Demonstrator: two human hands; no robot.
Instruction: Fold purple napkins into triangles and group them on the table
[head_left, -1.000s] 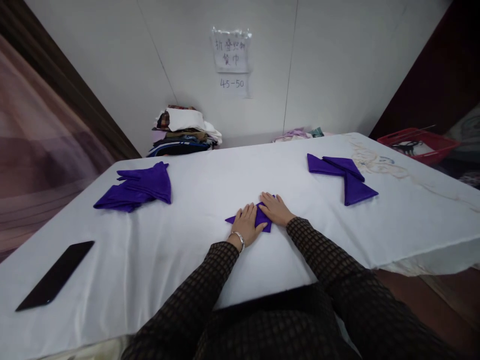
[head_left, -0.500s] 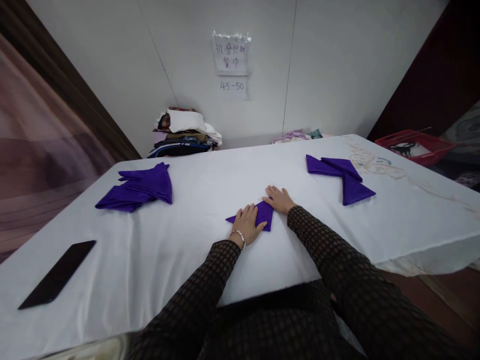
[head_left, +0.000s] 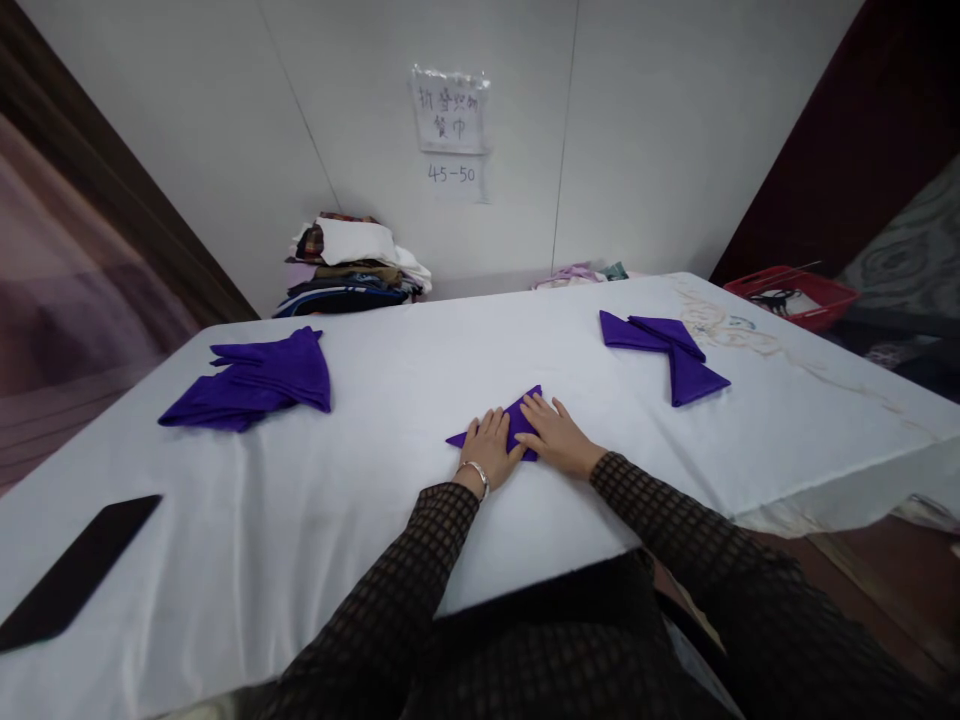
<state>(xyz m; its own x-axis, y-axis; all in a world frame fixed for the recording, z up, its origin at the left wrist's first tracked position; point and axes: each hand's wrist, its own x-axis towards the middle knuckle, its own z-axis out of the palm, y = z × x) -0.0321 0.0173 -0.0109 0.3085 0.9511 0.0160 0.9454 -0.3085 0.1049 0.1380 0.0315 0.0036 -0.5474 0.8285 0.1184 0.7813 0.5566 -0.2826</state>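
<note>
A small folded purple cloth lies on the white-covered table in front of me, a pointed corner sticking out to the left and another at the top. My left hand rests flat on its left part, fingers spread, a bracelet at the wrist. Over the right side lies my right hand, its fingers out flat and its thumb close to the left thumb. Both palms hide much of the cloth.
Loosely piled purple cloths lie at the left, and folded purple ones at the right. A dark flat board is at the near left. Stacked clothes stand behind the table; a red basket is at the far right.
My right hand has moved down from the cloth's upper right corner onto its right side, uncovering the top point. My left hand stays on the cloth. The whole view has shifted slightly.
</note>
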